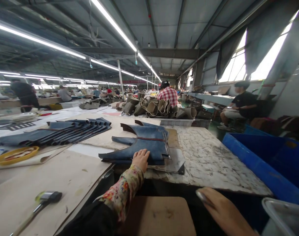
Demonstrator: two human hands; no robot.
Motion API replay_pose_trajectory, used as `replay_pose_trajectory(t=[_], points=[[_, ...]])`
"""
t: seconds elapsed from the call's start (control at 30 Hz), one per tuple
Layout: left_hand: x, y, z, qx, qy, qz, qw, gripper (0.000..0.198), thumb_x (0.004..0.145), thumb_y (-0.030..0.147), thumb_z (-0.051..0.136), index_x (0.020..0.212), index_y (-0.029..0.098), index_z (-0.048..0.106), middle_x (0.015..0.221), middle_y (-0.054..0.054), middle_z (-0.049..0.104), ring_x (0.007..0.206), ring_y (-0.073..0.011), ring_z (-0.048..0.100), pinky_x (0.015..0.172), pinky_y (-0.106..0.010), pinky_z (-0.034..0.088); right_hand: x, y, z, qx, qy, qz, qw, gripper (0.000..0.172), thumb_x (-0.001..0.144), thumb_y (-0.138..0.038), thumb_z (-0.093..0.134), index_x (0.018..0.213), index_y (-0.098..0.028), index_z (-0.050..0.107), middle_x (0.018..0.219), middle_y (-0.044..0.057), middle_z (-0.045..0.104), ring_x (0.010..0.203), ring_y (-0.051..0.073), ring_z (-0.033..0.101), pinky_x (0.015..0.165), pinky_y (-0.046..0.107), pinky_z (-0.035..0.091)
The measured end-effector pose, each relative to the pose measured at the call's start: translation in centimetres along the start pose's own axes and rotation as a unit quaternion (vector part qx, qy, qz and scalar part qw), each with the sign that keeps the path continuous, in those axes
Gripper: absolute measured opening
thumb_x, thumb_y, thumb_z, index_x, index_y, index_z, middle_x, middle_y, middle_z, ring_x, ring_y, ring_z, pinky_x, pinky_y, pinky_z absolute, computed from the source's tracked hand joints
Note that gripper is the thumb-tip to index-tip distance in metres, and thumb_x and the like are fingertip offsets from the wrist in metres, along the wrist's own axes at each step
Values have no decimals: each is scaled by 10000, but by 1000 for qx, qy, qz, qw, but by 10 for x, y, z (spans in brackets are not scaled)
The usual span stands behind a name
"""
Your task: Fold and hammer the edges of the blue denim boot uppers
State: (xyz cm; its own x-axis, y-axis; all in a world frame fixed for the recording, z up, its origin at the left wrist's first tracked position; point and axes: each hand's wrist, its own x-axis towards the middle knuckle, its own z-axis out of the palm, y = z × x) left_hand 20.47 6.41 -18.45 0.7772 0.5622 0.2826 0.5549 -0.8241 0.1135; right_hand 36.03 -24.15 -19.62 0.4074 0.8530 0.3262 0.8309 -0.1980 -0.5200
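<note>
My left hand (140,159), in a floral sleeve, lies on the near edge of a small stack of blue leather-like cut pieces (149,144). Its fingers rest flat on top and grip nothing. The pieces have curved cut-outs on the left, a brown strip across them and notches on the right. Lower right, my right hand (220,208) is blurred, held over the gap before the table. Its fingers look closed around a small pale, silvery thing (204,198) whose kind I cannot make out. Left, more blue pieces (73,131) lie fanned in an overlapping row.
A mallet (47,197) and a yellow round tray (16,155) lie on the left table. Dark rolled pieces (159,107) are heaped behind. Blue bins (262,164) and a whitish container (284,213) stand right; a brown board (161,213) is below. Other people sit or stand farther off.
</note>
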Motion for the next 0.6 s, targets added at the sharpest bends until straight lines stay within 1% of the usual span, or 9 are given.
replay_pose_trajectory(t=[0.03, 0.07, 0.1, 0.17, 0.23, 0.3, 0.43, 0.53, 0.6], points=[[5, -1, 2, 5, -4, 2, 1000, 517, 739, 146, 520, 1247, 214, 449, 1336, -78, 409, 1233, -247, 329, 1019, -418, 241, 15, -7, 16, -3, -45, -27, 999, 231, 822, -239, 439, 934, -282, 637, 981, 28, 653, 934, 183, 601, 841, 304, 481], [9, -2, 3, 9, -8, 3, 1000, 505, 742, 151, 521, 1239, 214, 455, 1324, -77, 422, 1222, -244, 342, 1012, -411, 249, 31, -14, 32, -9, -73, -54, 996, 281, 796, -171, 421, 963, -253, 631, 1010, 34, 647, 967, 177, 590, 867, 297, 468], [13, -4, 3, 13, -10, 2, 1000, 483, 750, 163, 522, 1227, 216, 465, 1305, -76, 441, 1203, -242, 363, 999, -410, 266, 46, -20, 47, -17, -87, -82, 993, 372, 746, -104, 413, 1037, -220, 614, 1083, 50, 624, 1034, 177, 561, 923, 299, 432], [21, -9, 2, 16, -14, -5, 1000, 400, 773, 190, 512, 1171, 227, 506, 1233, -70, 500, 1146, -242, 417, 959, -411, 311, 76, -30, 74, -32, -93, -108, 989, 541, 673, -29, 388, 1171, -164, 549, 1242, 87, 529, 1141, 179, 489, 978, 298, 381], [28, -14, -1, 15, -16, -16, 1000, 278, 809, 221, 482, 1076, 228, 560, 1127, -67, 561, 1080, -238, 468, 915, -398, 351, 102, -35, 93, -26, -86, -122, 989, 620, 660, -8, 377, 1251, -165, 479, 1334, 89, 436, 1191, 171, 438, 1002, 294, 350], [34, -20, -4, 8, -16, -29, 999, 206, 845, 277, 451, 975, 213, 597, 1035, -72, 593, 1031, -228, 505, 890, -370, 373, 125, -35, 105, -15, -74, -128, 989, 615, 703, -26, 382, 1297, -181, 424, 1382, 90, 367, 1201, 177, 427, 998, 307, 356], [44, -28, -7, -33, -7, -75, 997, 272, 860, 381, 436, 833, 189, 627, 926, -79, 630, 938, -210, 568, 834, -312, 403, 162, -30, 121, 3, -39, -122, 992, 477, 845, -158, 373, 1320, -197, 388, 1416, 114, 297, 1169, 203, 464, 953, 350, 411], [51, -40, -16, -88, 17, -142, 986, 371, 868, 433, 384, 815, 178, 648, 805, -84, 659, 784, -213, 615, 699, -300, 436, 177, -22, 133, 4, -12, -104, 994, 412, 876, -227, 374, 1278, -162, 440, 1359, 132, 388, 1162, 204, 471, 955, 349, 415], [56, -52, -28, -128, 56, -201, 969, 433, 871, 454, 349, 829, 157, 661, 760, -101, 665, 733, -226, 623, 629, -290, 430, 180, -16, 142, -2, 5, -90, 996, 385, 876, -231, 380, 1235, -139, 483, 1283, 134, 475, 1157, 196, 475, 973, 338, 400]])
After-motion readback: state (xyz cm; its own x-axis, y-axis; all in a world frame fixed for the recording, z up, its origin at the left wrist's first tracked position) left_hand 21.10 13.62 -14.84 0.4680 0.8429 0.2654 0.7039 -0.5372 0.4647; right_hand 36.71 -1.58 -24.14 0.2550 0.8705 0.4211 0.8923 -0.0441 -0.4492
